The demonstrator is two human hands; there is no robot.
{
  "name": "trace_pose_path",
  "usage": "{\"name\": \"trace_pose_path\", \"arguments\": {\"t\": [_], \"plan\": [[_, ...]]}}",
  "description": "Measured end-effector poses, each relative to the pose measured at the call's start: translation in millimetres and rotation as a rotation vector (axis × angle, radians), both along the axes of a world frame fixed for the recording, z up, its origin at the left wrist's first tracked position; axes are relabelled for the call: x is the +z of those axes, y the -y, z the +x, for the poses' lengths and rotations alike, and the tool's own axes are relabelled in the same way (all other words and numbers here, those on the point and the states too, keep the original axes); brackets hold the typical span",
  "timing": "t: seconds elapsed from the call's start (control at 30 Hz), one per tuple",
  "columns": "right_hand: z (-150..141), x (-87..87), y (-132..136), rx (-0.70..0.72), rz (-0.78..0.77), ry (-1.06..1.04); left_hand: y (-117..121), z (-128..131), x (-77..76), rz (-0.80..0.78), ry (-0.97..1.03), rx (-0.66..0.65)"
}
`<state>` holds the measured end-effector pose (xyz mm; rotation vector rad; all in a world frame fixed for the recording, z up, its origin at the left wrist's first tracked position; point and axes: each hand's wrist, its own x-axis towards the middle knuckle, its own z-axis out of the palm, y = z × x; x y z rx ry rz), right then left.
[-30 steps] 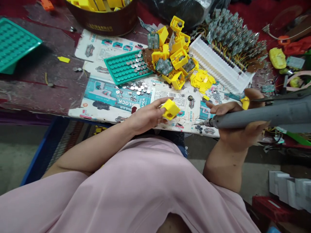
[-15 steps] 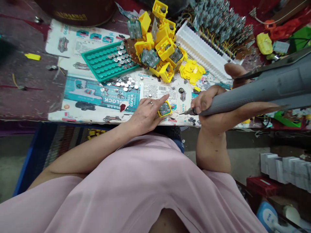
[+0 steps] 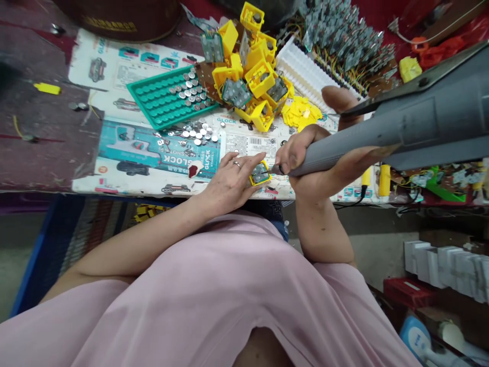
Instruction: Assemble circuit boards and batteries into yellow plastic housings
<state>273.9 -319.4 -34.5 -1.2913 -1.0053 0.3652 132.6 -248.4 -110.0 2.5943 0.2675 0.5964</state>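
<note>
In front of me, a small yellow case with a grey circuit board inside (image 3: 260, 173) lies on the printed cardboard. My left hand (image 3: 236, 176), a ring on one finger, grips this case between forefinger and thumb at its left side. Wrapped round a large grey electric screwdriver (image 3: 362, 137) is my right hand (image 3: 311, 153). The tool lies almost level, its thin bit pointing left and its tip over the board in the case. Whether the bit touches a screw is too small to tell.
Behind my hands are a green tray (image 3: 148, 97) with silver button cells, a pile of yellow cases (image 3: 262, 76) and flat yellow pieces (image 3: 301, 112). Circuit boards (image 3: 351, 46) crowd a white rack (image 3: 296, 63) at the back right. Loose button cells (image 3: 198, 133) lie on the cardboard (image 3: 130, 132).
My right hand has brought the electric screwdriver left, so its bit now reaches the yellow case. My left hand stays on the case.
</note>
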Motion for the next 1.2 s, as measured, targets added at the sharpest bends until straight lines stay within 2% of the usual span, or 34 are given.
{"name": "trace_pose_path", "arguments": {"t": [0.1, 0.3, 0.43, 0.63, 0.73, 0.87, 0.97, 1.03, 1.07, 1.2], "plan": [[-5, -6.2, -1, 0.089, -0.078, 0.006, 0, 2, -2.2, 0.032, -0.011, 0.019], [-12, -5.8, -4, 0.112, 0.012, -0.091, -1, 0, -5.1, 0.056, 0.060, 0.009], [-6, 2.9, -6, 0.028, 0.085, -0.204, -1, -2, -0.4, 0.098, 0.070, -0.009], [16, 12.2, -14, -0.162, 0.083, -0.228, -9, 6, 3.3, 0.357, 0.104, 0.049], [21, 13.8, -15, -0.208, 0.097, -0.231, -10, 11, 8.5, 0.405, 0.047, 0.090], [23, 13.1, -10, -0.207, 0.085, -0.217, -15, 15, 15.3, 0.262, -0.019, 0.063], [19, 11.2, -1, -0.185, 0.080, -0.191, -26, 16, 18.6, 0.061, -0.106, -0.130], [14, 9.0, 3, -0.177, 0.089, -0.139, -32, 17, 18.7, -0.012, -0.205, -0.220], [12, 7.8, 4, -0.162, 0.088, -0.114, -33, 17, 18.2, -0.031, -0.232, -0.214], [2, 1.1, 1, -0.079, 0.099, -0.104, -28, 22, 14.9, -0.026, -0.204, -0.023]]}}
